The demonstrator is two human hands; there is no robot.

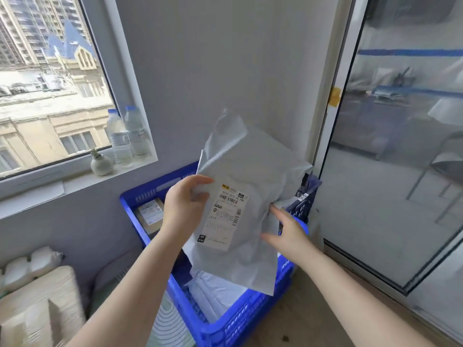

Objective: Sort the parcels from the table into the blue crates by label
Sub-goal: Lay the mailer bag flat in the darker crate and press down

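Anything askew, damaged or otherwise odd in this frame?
Nothing looks damaged or spilled. The grey mailer is crumpled, as soft bags are, held label-up over the blue crate by the left hand, with the right hand at its edge.

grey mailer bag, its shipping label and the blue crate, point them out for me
grey mailer bag (253, 156): head view, on the bare upper part of the bag.
shipping label (224, 216): head view, on the label's printed middle.
blue crate (225, 326): head view, on the crate's near slotted wall.
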